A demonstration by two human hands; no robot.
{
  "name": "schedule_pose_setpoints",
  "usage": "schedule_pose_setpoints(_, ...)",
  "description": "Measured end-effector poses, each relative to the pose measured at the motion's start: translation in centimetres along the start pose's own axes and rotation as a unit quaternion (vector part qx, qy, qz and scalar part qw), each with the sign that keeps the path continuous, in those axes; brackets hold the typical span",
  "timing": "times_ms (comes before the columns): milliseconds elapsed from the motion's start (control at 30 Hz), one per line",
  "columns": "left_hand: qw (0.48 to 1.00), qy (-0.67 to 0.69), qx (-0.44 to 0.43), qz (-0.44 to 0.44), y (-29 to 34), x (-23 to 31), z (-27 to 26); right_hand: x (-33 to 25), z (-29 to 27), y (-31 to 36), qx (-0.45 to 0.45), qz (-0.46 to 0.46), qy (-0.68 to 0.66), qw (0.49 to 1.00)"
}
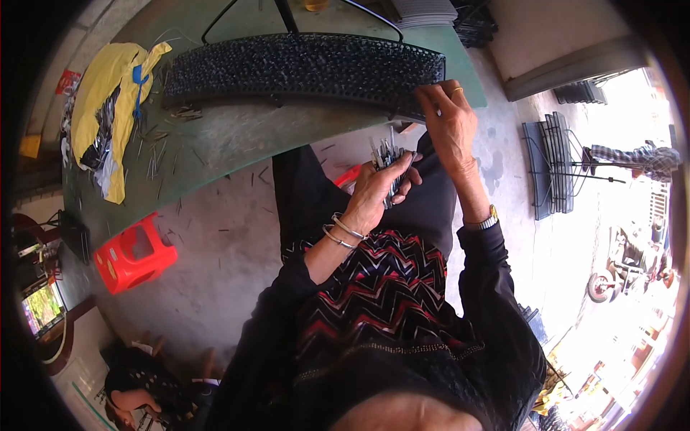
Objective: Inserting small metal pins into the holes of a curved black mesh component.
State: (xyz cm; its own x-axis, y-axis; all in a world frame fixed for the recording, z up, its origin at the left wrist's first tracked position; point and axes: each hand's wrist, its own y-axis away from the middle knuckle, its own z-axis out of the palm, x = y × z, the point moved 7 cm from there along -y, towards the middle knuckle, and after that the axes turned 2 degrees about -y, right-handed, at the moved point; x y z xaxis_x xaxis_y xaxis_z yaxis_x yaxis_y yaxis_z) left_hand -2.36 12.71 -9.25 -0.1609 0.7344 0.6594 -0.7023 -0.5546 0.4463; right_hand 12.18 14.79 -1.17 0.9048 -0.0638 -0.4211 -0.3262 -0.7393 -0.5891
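A long, curved black perforated panel [309, 68] lies across the green table [237, 154], its holes dotted with many small pale bits. Black rods [287, 16] rise from its far side. My right hand [454, 128] is at the panel's right end, thumb and fingertips pinched together against its near edge; whatever sits between them is too small to make out. Lower and to the left, over my lap, my left hand [370, 192] is closed around a bundle of thin, short strips [388, 156], some dark and some shiny, their ends sticking up past the fingers.
A yellow sack [108, 68] spilling shiny strips stands at the table's left, with loose strips around it. A red plastic stool [136, 255] is on the floor at left. Black racks [553, 165] stand at right. Another person [144, 381] is at lower left.
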Motion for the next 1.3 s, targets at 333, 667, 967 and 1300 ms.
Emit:
schedule_pose_setpoints(333,1.0,0.0,0.01,-0.001,0.1,-0.5,-0.4,-0.1,-1.4,3.1,-0.261,0.166,-0.243,0.919)
schedule_pose_setpoints(667,0.999,-0.027,0.017,0.008,0.0,-0.7,-0.2,-0.2,-0.7,6.8,-0.309,0.34,-0.38,0.803)
schedule_pose_setpoints(967,0.999,-0.009,0.042,-0.006,-0.5,-1.1,-1.0,0.6,-2.7,5.5,-0.149,0.309,-0.315,0.885)
schedule_pose_setpoints(1300,0.999,0.039,0.022,-0.007,-0.6,-1.7,-0.5,1.1,-3.6,0.1,0.0,0.108,-0.112,0.988)
